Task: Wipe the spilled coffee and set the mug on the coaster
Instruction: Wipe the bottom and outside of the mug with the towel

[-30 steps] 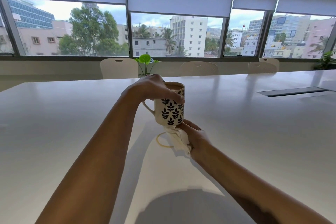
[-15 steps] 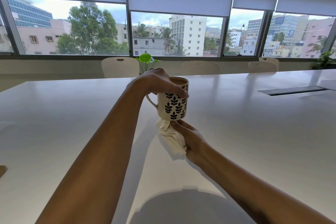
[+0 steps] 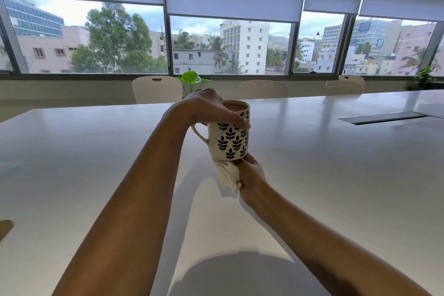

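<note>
A cream mug [image 3: 230,142] with black leaf prints, holding coffee, hangs in the air above the white table [image 3: 336,175]. My left hand [image 3: 209,109] grips it from above by the rim. My right hand [image 3: 251,178] is closed on a crumpled white tissue [image 3: 227,176] and presses it against the mug's underside. A brown edge at the far left [image 3: 5,228] may be the coaster; only a sliver shows. No coffee stain shows on the table.
White chairs [image 3: 157,89] line the far side of the table, with a small green plant [image 3: 191,80] behind my left hand. A recessed cable slot [image 3: 384,118] lies in the table at the right. Windows run along the back wall.
The mug has been lifted higher off the table. My right hand with the tissue left the coffee ring on the table and now sits under the mug's base. The ring is out of sight.
</note>
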The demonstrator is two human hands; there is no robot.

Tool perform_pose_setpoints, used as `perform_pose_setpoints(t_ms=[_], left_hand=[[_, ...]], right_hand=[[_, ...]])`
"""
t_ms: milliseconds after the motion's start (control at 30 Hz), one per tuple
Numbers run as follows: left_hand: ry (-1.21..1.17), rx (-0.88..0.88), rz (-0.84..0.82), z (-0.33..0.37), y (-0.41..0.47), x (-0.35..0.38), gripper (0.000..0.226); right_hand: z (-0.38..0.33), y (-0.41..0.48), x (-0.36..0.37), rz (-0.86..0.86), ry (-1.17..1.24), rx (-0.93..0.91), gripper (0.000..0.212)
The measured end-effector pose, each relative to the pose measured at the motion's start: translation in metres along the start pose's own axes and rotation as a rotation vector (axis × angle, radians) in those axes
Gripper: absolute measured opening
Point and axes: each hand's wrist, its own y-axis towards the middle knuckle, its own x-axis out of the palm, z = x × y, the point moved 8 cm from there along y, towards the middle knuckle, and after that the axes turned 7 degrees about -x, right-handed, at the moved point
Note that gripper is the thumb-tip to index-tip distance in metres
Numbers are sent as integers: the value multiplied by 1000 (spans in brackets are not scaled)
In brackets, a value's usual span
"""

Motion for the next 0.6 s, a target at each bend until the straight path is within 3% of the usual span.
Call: perform_pose_setpoints(t_ms=[233, 433, 600], left_hand=[[3, 7, 12, -2, -1, -3, 60], [-39, -1, -59, -9, -3, 2, 55], [-29, -1, -62, -9, -4, -1, 63]], right_hand=[[8, -5, 18, -72, -17, 123, 3], [14, -11, 17, -147, 80, 240, 22], [8, -14, 13, -202, 193, 137, 26]])
